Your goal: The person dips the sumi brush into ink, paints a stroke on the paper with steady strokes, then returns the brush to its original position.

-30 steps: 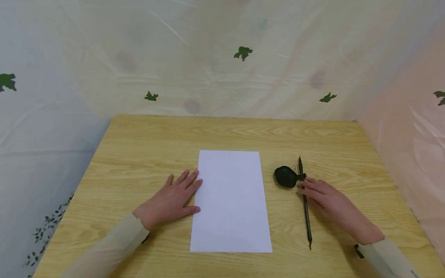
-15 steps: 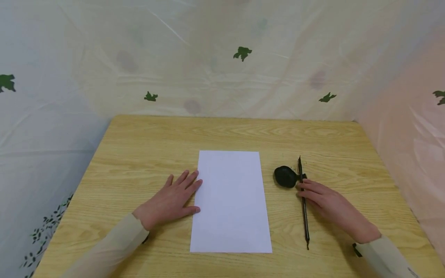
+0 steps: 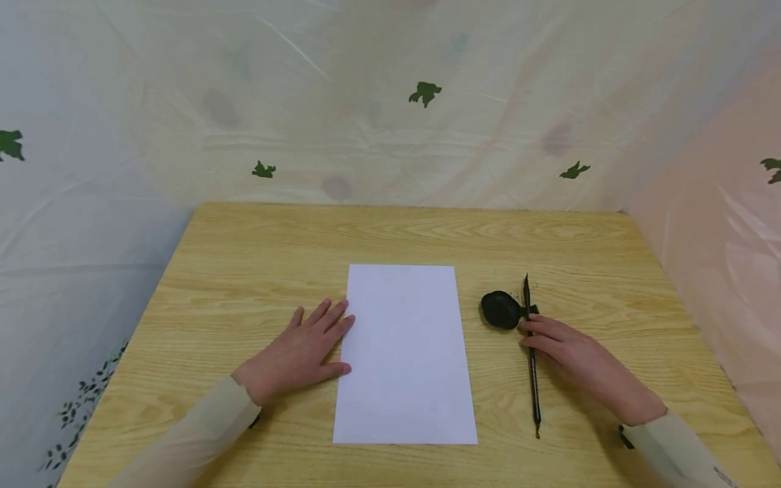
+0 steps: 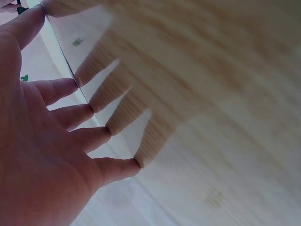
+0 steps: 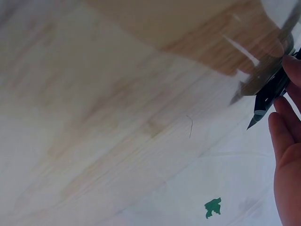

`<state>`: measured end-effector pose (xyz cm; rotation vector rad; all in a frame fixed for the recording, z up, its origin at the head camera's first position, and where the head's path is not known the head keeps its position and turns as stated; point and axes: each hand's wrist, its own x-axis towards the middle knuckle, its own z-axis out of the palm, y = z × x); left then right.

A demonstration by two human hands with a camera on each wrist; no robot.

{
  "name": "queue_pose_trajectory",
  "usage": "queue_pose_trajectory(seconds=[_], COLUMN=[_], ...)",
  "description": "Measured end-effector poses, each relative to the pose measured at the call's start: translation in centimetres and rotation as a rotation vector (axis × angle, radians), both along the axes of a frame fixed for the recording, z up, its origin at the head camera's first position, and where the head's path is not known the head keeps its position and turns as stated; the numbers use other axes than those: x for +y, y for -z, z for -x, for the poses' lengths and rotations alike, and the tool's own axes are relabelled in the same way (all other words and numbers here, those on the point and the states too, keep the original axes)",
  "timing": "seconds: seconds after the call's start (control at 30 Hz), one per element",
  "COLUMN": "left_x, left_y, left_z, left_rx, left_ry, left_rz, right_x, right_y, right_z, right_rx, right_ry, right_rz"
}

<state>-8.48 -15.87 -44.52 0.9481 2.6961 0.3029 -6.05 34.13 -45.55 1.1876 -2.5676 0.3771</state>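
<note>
A blank white sheet of paper [image 3: 405, 356] lies upright before me on the wooden table. My left hand [image 3: 295, 359] rests flat at its left edge, fingers spread, fingertips and thumb at the border; the left wrist view shows the fingertips [image 4: 136, 165] down on the glossy surface. To the right, my right hand [image 3: 586, 362] pinches a dark calligraphy brush [image 3: 534, 386] at mid-shaft between thumb and fingers. Its pointed tip faces away from me, its looped end towards me. The brush crosses the narrow neck of a rounded black object [image 3: 500, 310]. In the right wrist view the brush [image 5: 269, 96] shows between the fingers.
Around the wooden table [image 3: 244, 251] hang pale cloth sheets [image 3: 366, 122] with green bird shapes, at the back and both sides. Small dark specks show on the table beside the black object.
The right hand has shifted slightly left and its fingers have come further over the brush. The brush's near end has swung a little left. The left hand and paper stay put.
</note>
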Motion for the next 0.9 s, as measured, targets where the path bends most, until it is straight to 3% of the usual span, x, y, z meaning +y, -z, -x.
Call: queue_pose_trajectory(seconds=[0.3,0.9], left_x=[0.0,0.09], left_y=[0.03,-0.03], left_z=[0.01,0.02], left_rx=[0.002,-0.005], left_ry=[0.002,-0.005], left_rz=[-0.002,0.004], right_x=[0.09,-0.03], right_y=[-0.49,-0.82], right_z=[-0.33,-0.61], right_rx=[-0.058,-0.016], right_ry=[0.033,0.028], right_rz=[-0.052,-0.133])
